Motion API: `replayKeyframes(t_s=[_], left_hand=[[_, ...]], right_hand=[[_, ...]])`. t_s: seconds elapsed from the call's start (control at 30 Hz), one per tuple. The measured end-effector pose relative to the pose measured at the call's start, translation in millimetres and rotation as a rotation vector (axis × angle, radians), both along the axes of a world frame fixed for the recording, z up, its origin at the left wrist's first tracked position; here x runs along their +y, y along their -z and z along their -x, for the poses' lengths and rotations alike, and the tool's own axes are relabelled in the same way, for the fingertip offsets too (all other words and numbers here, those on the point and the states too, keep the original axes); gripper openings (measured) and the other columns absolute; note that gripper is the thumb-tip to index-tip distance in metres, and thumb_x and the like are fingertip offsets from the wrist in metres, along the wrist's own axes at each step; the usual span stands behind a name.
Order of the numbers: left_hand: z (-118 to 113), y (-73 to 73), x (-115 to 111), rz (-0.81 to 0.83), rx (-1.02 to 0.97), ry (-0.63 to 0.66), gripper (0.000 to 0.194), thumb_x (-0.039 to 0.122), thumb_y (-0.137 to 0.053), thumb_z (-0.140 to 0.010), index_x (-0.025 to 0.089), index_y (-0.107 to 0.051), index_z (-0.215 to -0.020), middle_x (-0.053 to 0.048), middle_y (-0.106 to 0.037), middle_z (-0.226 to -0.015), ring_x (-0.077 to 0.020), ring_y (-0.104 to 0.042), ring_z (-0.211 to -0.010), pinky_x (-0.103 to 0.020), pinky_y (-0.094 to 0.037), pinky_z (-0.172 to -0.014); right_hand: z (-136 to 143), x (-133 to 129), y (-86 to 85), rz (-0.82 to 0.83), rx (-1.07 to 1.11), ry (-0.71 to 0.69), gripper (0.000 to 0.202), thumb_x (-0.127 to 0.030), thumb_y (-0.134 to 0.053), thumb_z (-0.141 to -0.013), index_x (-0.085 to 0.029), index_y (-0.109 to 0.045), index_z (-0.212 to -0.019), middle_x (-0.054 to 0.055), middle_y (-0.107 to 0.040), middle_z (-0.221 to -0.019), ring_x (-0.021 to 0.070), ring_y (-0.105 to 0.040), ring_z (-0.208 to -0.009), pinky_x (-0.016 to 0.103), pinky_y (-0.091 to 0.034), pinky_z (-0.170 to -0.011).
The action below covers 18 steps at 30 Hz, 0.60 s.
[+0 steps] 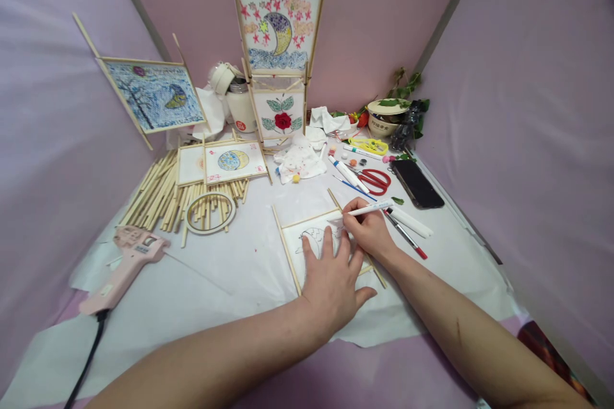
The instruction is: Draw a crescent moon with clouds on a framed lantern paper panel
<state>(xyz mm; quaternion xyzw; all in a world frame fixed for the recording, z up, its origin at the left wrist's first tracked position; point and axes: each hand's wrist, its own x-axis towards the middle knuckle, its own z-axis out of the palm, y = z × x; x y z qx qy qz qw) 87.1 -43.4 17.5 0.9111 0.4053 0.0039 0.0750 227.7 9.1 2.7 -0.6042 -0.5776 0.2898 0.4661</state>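
A stick-framed sheet of white paper [300, 265] lies in front of me, with a line drawing [311, 236] partly hidden under my fingers. My left hand [330, 275] rests flat on this sheet, fingers spread, over its middle. In my right hand [367, 227] is a white marker pen [369, 208], pinched in the fingers and slanting up to the right. That hand sits at the frame's upper right corner; the pen's tip is hidden by the fingers. Just right of it lie a red-capped pen [407, 236] and a white marker [411, 222].
At left are a pink glue gun [127, 271], a tape roll [188, 220] and a pile of wooden sticks [156, 195]. Red scissors [384, 182] and a phone [417, 184] lie at right. A tall picture lantern [281, 25] stands behind, beside a white bottle [241, 108].
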Motion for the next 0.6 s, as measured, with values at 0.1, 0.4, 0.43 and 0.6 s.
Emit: replayKeyframes(t_s=[0.1,0.4,0.43,0.6], left_hand=[[0.1,0.1,0.2,0.005,0.008,0.001,0.071,0.070,-0.042,-0.087,0.027,-0.039,-0.144,-0.010,-0.029,-0.155,-0.0410,-0.013,-0.143,-0.080,-0.013,-0.102],[0.4,-0.9,0.0,0.006,0.007,0.000,0.072,0.069,-0.042,-0.087,0.027,-0.037,-0.145,-0.011,-0.028,-0.155,-0.0416,-0.014,-0.143,-0.079,-0.013,-0.102],[0.3,-0.5,0.0,0.004,0.006,0.001,0.072,0.069,-0.042,-0.088,0.026,-0.037,-0.145,-0.011,-0.027,-0.156,-0.0416,-0.014,-0.143,-0.079,-0.013,-0.102],[-0.2,1.3,-0.2,-0.008,0.007,0.005,0.073,0.070,-0.039,-0.088,0.027,-0.036,-0.146,-0.012,-0.027,-0.156,-0.0416,-0.013,-0.143,-0.079,-0.012,-0.102]], right_hand=[[-0.5,0.3,1.0,-0.004,-0.009,0.012,0.003,-0.019,-0.054,-0.076,-0.020,-0.056,-0.075,-0.004,-0.054,-0.063,0.0125,-0.049,-0.056,0.025,-0.039,-0.055],[-0.2,-1.5,-1.6,-0.018,-0.020,0.001,0.002,-0.020,-0.054,-0.076,-0.020,-0.056,-0.075,-0.004,-0.055,-0.063,0.0129,-0.049,-0.057,0.025,-0.039,-0.056],[0.2,-1.7,-2.0,-0.017,-0.022,-0.008,0.003,-0.020,-0.054,-0.076,-0.020,-0.057,-0.075,-0.004,-0.055,-0.063,0.0129,-0.049,-0.057,0.025,-0.039,-0.056],[0.1,-1.7,-1.7,-0.001,-0.024,-0.006,0.003,-0.019,-0.054,-0.075,-0.020,-0.056,-0.075,-0.004,-0.054,-0.063,0.0126,-0.048,-0.056,0.025,-0.039,-0.054]])
